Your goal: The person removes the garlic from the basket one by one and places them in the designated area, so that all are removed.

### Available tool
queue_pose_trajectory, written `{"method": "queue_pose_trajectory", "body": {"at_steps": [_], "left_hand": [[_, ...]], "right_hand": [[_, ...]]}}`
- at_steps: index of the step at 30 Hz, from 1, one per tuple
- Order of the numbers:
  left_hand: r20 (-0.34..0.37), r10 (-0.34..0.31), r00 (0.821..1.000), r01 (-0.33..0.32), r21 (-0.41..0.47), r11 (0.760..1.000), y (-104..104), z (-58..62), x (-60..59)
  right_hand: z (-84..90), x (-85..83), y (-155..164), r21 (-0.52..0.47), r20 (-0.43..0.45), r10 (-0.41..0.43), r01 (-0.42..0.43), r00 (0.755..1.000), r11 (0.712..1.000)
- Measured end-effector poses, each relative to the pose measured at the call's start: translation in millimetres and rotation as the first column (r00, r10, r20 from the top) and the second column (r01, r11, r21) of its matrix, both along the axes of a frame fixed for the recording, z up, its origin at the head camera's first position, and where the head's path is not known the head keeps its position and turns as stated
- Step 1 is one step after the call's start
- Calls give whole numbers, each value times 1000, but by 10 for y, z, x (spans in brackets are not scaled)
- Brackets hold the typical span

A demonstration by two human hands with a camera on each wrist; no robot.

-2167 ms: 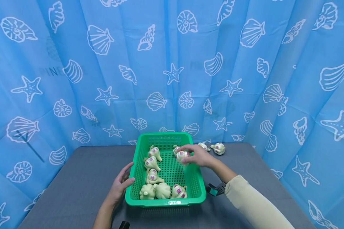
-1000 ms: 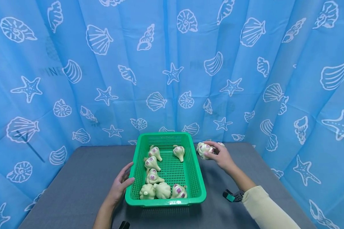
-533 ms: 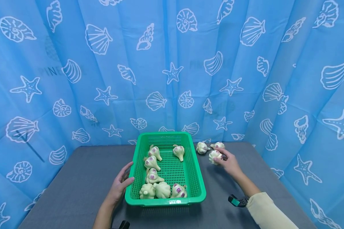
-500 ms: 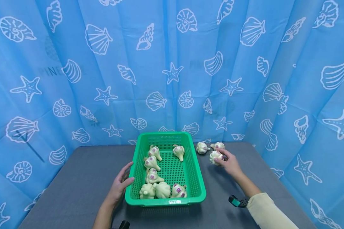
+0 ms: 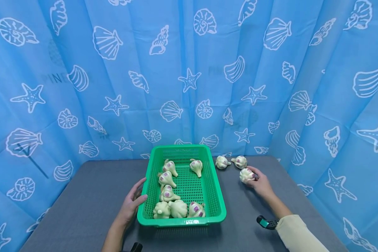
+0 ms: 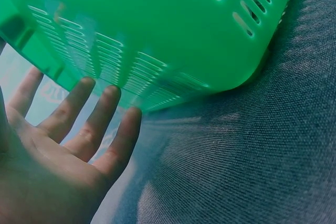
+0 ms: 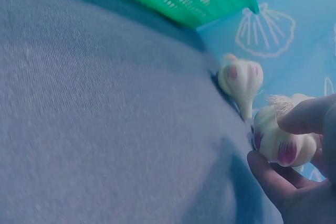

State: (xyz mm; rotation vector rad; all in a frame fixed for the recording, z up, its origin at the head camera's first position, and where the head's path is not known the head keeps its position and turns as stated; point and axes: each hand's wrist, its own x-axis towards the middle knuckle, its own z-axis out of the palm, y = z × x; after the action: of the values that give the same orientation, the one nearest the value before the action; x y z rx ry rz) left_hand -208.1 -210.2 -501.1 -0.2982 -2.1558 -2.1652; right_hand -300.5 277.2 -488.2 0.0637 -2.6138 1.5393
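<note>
Three front bulbs (image 5: 178, 209): garlic, side by side along the near wall inside the green basket (image 5: 167, 223), which stands on the grey table (image 5: 94, 203).
Left hand (image 5: 129, 207): fingers stretched out, not clasping; the left wrist view puts the fingertips at the outside of the basket wall, touching or just beside it.
Left-wall bulbs (image 5: 166, 179): three more, in a file inside the basket.
Right hand (image 5: 263, 184): pinching one garlic bulb between thumb and fingers, to the right of the basket and apart from it.
Held bulb (image 5: 246, 176): at the fingertips, its left side uncovered in the head view; whether it touches the table or hangs just above, I cannot tell.
Just changed: over the last second this bulb has travelled rightward, away from the basket wall, while the basket's count stayed at seven; I judge it now belongs with the table group.
Lone back bulb (image 5: 196, 168): in the basket's far right part, apart from the others.
Loose bulbs (image 5: 222, 162): two on the table's far side; the right one lies just beyond the held bulb.
Curtain (image 5: 189, 63): blue, shell-printed, behind everything.
</note>
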Motion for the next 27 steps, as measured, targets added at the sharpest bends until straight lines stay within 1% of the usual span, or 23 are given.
{"method": "queue_pose_trajectory", "body": {"at_steps": [4,10,18,27], "left_hand": [[0,-4,1000,4,4,1000,5,1,1],[8,-2,1000,2,5,1000,4,2,4],[15,-12,1000,12,16,1000,-8,4,1],[4,-15,1000,15,9,1000,-9,-3,-2]], "right_hand": [[-54,-35,91,76,-27,-13,15,1000,997],[-119,-88,196,153,-54,-45,52,998,987],[-150,-161,285,175,-36,-135,140,990,975],[-156,-290,390,220,-23,-221,221,975,950]]}}
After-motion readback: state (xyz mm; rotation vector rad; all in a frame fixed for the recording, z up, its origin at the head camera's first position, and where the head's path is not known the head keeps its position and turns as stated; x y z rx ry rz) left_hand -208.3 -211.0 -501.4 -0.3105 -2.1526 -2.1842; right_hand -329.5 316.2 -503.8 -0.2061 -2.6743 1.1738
